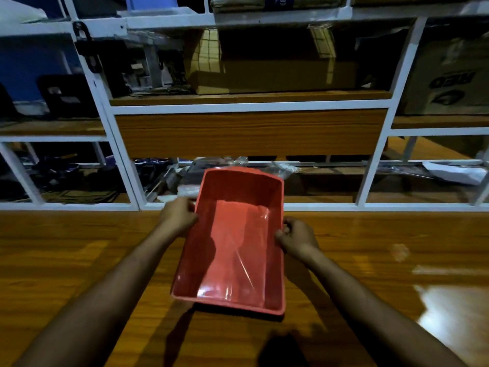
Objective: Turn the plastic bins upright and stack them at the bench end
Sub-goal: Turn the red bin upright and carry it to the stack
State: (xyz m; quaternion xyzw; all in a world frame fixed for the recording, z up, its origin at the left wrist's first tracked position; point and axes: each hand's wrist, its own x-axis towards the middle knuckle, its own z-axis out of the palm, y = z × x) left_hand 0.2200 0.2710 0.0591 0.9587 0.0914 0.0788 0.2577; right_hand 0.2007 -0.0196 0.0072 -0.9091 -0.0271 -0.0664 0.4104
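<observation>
A red plastic bin is upright with its open side facing me, held just above the wooden bench. Its inside is bare and glossy. My left hand grips the bin's left rim near the far end. My right hand grips the right rim about midway along. The bin's near end casts a shadow on the bench below it. No other bin is in view.
A white metal rack with wooden shelves stands right behind the bench, holding cardboard boxes, dark bags and plastic-wrapped items. Bright glare lies on the bench at the right.
</observation>
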